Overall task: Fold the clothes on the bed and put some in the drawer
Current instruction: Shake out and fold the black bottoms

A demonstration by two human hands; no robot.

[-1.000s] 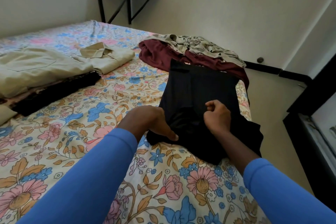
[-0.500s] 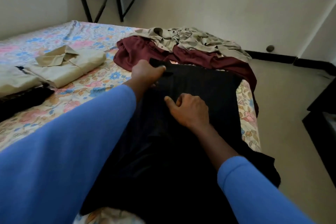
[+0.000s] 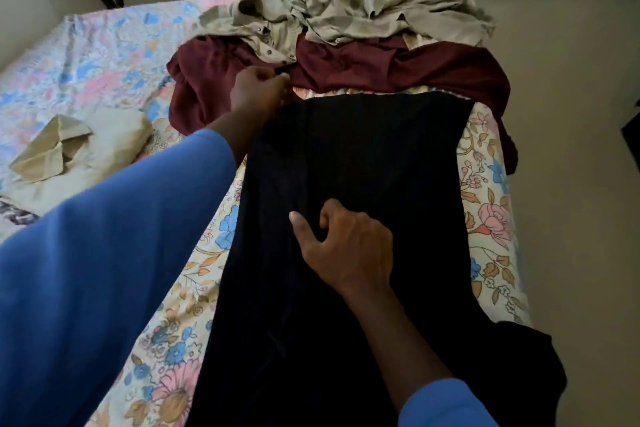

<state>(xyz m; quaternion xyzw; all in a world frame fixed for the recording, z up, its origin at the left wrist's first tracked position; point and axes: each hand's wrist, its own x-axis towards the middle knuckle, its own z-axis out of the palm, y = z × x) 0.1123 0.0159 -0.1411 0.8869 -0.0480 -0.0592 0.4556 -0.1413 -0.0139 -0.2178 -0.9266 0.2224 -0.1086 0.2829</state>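
Along the right edge of the bed [image 3: 491, 218], the black garment [image 3: 381, 149] lies spread; left hand [image 3: 258, 90] pinches its far corner, right hand [image 3: 346, 246] bunches its middle (soft, limp, probably light; corners look the best hold).

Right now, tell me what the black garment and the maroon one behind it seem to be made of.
Black garment: seemingly thin matte cloth, faintly ribbed or striped, draping limply off the bed. Maroon garment: probably soft matte cotton-like fabric, slumped in rounded folds. Exact fibre cannot be told.
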